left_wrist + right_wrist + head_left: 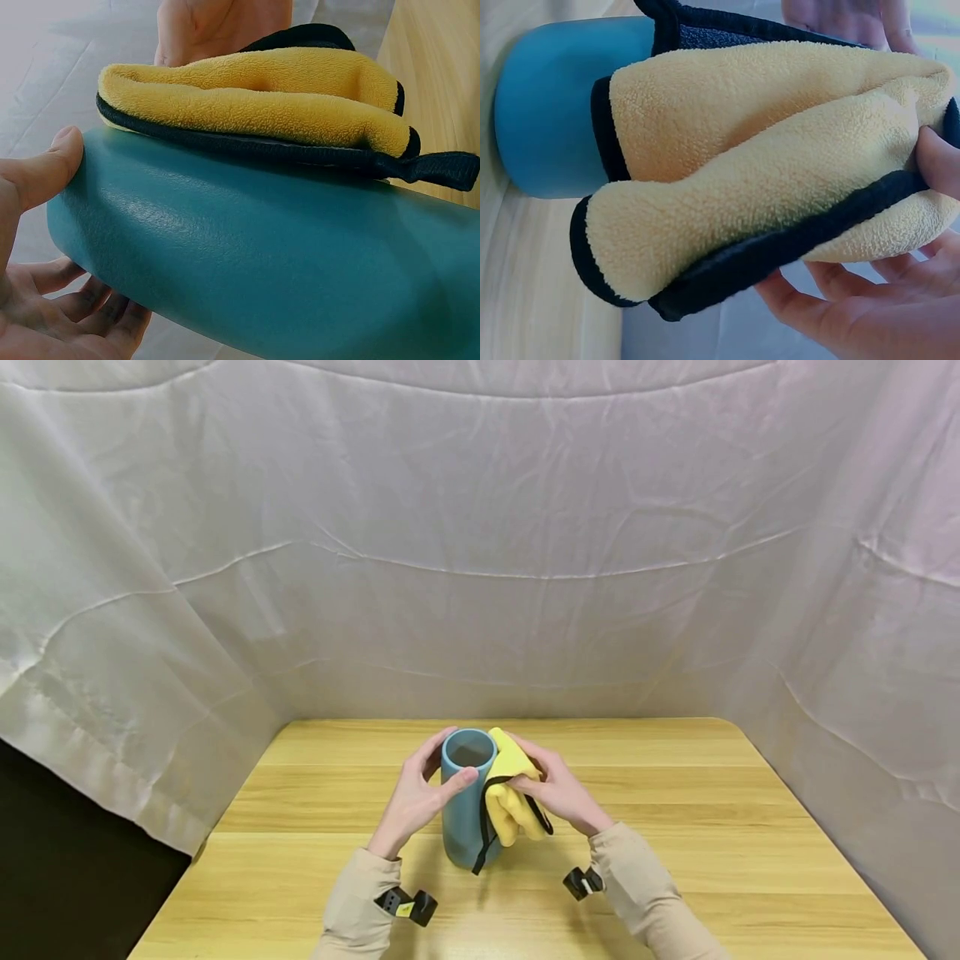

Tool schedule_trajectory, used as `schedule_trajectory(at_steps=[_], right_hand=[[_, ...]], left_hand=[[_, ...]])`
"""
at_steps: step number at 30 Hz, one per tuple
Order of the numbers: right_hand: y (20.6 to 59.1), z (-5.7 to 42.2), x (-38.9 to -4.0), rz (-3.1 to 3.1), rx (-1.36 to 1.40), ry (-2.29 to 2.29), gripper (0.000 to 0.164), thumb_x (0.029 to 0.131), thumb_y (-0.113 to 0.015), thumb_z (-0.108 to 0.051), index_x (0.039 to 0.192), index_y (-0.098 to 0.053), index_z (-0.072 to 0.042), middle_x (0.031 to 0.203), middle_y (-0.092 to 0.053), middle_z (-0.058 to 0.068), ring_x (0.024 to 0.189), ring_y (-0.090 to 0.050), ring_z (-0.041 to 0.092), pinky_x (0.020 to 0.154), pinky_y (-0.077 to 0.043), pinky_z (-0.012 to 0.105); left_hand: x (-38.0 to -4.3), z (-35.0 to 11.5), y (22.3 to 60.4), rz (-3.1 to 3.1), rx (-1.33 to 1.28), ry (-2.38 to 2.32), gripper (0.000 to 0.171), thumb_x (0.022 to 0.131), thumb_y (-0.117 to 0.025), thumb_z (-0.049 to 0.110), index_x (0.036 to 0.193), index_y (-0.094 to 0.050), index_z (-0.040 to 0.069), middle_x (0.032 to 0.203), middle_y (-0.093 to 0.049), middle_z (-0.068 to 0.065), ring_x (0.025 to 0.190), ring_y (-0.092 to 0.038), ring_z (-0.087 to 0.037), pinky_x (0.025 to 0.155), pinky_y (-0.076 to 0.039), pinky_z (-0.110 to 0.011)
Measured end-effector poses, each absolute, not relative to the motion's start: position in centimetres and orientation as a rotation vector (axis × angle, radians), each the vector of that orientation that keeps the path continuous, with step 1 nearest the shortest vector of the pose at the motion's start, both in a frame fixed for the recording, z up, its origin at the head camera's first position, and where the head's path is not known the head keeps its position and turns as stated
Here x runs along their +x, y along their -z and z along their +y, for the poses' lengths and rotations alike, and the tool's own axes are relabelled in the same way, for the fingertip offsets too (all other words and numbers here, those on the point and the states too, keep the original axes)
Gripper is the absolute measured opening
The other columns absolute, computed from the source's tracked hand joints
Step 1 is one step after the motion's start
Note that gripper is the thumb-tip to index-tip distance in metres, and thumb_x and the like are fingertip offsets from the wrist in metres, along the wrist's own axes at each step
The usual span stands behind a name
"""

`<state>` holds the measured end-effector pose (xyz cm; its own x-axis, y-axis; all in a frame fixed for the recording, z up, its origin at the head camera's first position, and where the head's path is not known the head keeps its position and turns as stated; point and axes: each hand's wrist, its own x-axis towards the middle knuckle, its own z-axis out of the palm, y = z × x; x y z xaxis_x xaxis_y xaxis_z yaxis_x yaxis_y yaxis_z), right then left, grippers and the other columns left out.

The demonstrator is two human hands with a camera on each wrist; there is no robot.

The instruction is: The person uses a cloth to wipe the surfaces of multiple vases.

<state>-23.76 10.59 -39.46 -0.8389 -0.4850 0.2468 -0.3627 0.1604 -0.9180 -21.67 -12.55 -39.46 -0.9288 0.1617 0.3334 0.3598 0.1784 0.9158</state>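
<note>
A tall blue vase (461, 818) with a round open mouth stands on the wooden table in the head view. My left hand (420, 789) grips it near the rim, thumb on the near side and fingers round the far left. Against the vase's right side my right hand (555, 783) holds a folded yellow cloth (513, 814) with black edging, thumb on top and fingers beneath. The left wrist view shows the cloth (255, 105) lying along the smooth vase wall (225, 225), its black loop hanging toward the base. In the right wrist view, the cloth (765, 142) covers much of the vase (570, 105).
The light wooden table (675, 827) stretches out on both sides of the vase. Pale grey curtains (525, 527) hang behind it and along its sides. A black area (67, 860) lies beyond the table at the left. Each wrist wears a small black camera (423, 907).
</note>
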Motion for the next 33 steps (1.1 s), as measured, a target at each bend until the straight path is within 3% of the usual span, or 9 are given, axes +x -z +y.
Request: schedule_trajectory(at_steps=[11, 22, 33], right_hand=[[41.2, 11.0, -24.0, 2.333, -0.808, 1.724, 0.061, 0.095, -0.064, -0.008, 0.153, -0.044, -0.011, 0.147, -0.055, 0.018, 0.12, -0.057, 0.02, 0.097, -0.051, 0.028], [44.6, 11.5, -24.0, 2.315, -0.73, 1.676, 0.065, 0.092, -0.066, -0.004, 0.153, -0.042, -0.006, 0.146, -0.054, 0.022, 0.123, -0.056, 0.027, 0.099, -0.049, 0.033], [45.8, 11.6, -24.1, 2.275, -0.719, 1.687, 0.067, 0.091, -0.064, -0.001, 0.153, -0.04, -0.005, 0.147, -0.052, 0.022, 0.121, -0.055, 0.024, 0.1, -0.048, 0.033]], left_hand=[[-21.7, -12.6, 39.5, -2.278, -0.511, 1.852, 0.065, 0.089, -0.077, 0.017, 0.147, -0.049, 0.007, 0.137, -0.061, -0.016, 0.131, -0.057, -0.032, 0.119, -0.038, -0.052], [-21.6, -12.6, 39.4, -2.28, -0.51, 1.853, 0.064, 0.089, -0.077, 0.017, 0.146, -0.05, 0.009, 0.138, -0.061, -0.015, 0.132, -0.056, -0.033, 0.12, -0.037, -0.052], [-21.6, -12.6, 39.5, -2.283, -0.515, 1.859, 0.065, 0.09, -0.077, 0.018, 0.147, -0.049, 0.009, 0.139, -0.061, -0.015, 0.134, -0.055, -0.032, 0.12, -0.036, -0.052]])
